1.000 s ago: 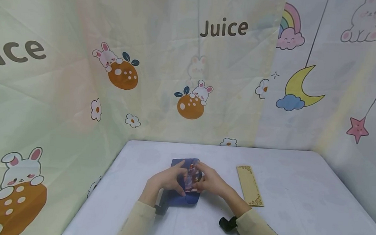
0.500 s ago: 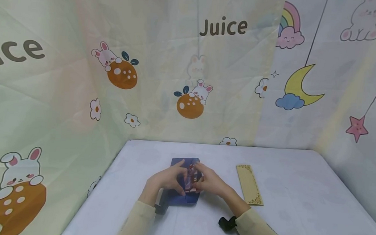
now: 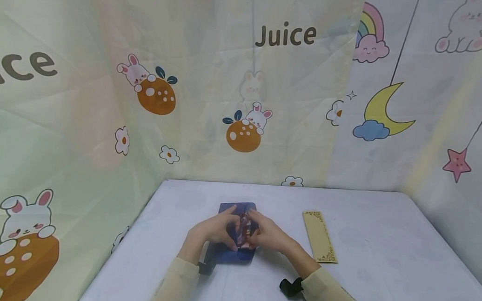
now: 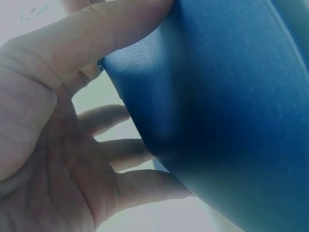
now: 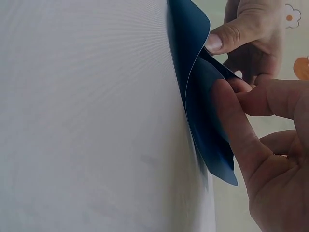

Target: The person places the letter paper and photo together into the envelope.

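A dark blue folded paper [image 3: 227,257] lies on the table, with a small colourful picture panel [image 3: 244,230] upright or bent in its middle between the hands. My left hand [image 3: 216,227] holds the panel's left side. In the left wrist view, the left thumb [image 4: 91,36] lies over the blue sheet [image 4: 231,96] and the other fingers reach behind its edge. My right hand [image 3: 275,232] pinches the panel's right side. From the right wrist, blue flaps [image 5: 207,121] curve upward, held by the right hand [image 5: 275,150] with the left hand [image 5: 253,38] beyond. The folds' inside is hidden.
A cream strip [image 3: 320,237] with gold ornament along its edge lies to the right of the hands. White cloth covers the table [image 3: 376,253]. Printed fabric hangs [image 3: 212,74] behind and at both sides. A black wrist device [image 3: 291,287] sits below the right sleeve.
The right hand's fingers have shifted slightly to the left, and the picture panel looks a little more bent. The left hand and the cream strip stay put.
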Available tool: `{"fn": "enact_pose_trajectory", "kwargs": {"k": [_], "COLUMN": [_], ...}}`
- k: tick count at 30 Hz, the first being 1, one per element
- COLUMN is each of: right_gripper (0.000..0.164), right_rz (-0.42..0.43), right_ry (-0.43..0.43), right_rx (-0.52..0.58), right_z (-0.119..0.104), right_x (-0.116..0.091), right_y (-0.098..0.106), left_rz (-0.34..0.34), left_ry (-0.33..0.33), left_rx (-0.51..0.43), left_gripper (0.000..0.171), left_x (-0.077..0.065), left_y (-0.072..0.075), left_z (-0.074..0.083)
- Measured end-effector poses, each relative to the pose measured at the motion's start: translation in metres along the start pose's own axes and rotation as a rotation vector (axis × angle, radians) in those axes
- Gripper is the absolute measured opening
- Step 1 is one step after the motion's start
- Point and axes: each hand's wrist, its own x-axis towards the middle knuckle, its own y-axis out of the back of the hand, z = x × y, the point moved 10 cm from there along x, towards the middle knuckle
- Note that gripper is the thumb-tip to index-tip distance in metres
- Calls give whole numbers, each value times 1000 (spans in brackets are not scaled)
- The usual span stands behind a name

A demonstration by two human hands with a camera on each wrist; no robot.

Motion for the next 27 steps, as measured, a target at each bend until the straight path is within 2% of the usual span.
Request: {"fn": "enact_pose_trajectory", "kwargs": {"k": [10, 18, 27], "right_gripper": [83, 74, 83], "right_rz": [-20, -22, 13], "right_ry": [52, 40, -11], "right_rx": [25, 31, -9], "right_z": [-3, 2, 6], "right_x": [1, 3, 2], "right_y": [-6, -8, -7], "left_rz": [-3, -4, -5], "left_ry": [-17, -9, -3], "left_rx": [3, 2, -5], "left_gripper": [45, 44, 44], "left_x": [1, 1, 2], "left_y": [0, -1, -2], "left_z": [1, -2, -4]}}
